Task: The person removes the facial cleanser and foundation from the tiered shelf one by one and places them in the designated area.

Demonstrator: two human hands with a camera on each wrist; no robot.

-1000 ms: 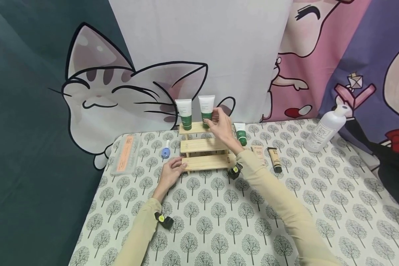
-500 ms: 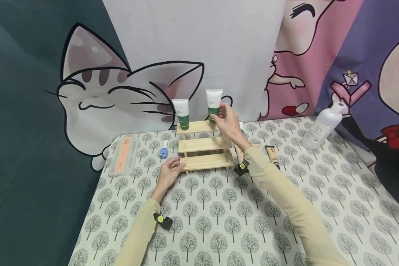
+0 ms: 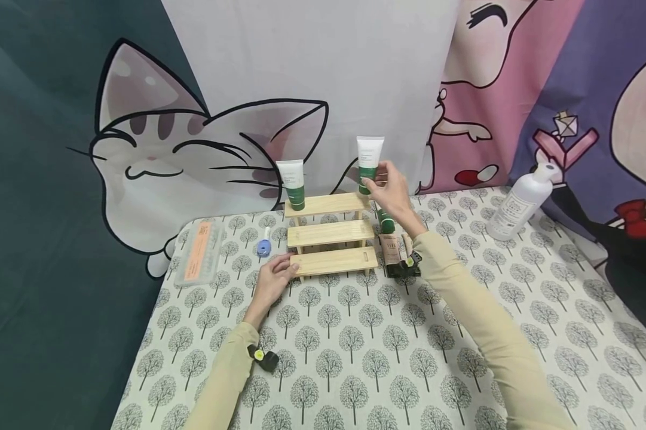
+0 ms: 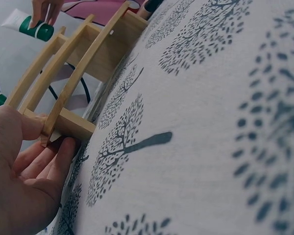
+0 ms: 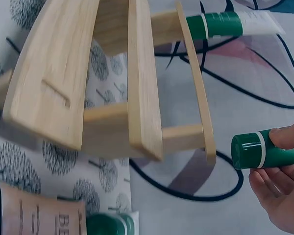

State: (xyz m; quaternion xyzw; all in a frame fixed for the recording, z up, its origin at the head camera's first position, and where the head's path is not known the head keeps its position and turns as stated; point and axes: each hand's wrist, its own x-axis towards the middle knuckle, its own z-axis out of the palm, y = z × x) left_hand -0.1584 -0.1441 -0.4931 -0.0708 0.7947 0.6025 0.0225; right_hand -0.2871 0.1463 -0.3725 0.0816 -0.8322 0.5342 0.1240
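Observation:
A three-step wooden display rack (image 3: 330,233) stands on the table. My left hand (image 3: 271,280) grips the left end of its lowest step, thumb above and fingers beneath in the left wrist view. Pinched in my right hand (image 3: 391,190) is a white-and-green squeeze tube (image 3: 369,152), upright with its green cap down. The right wrist view shows that cap (image 5: 246,151) apart from the top step, just above it. A matching tube (image 3: 291,182) stands on its cap at the top step's left end.
Right of the rack lie another green-capped tube (image 3: 386,221), partly hidden by my right hand, and a pink BB tube (image 3: 390,249). A white pump bottle (image 3: 520,203) stands farther right. To the left are a blue-and-white small item (image 3: 264,246) and a clear case (image 3: 200,253) with an orange label.
My right hand has lifted the tube from the top step and carried it right, toward that step's right end. My left hand keeps its grip on the rack.

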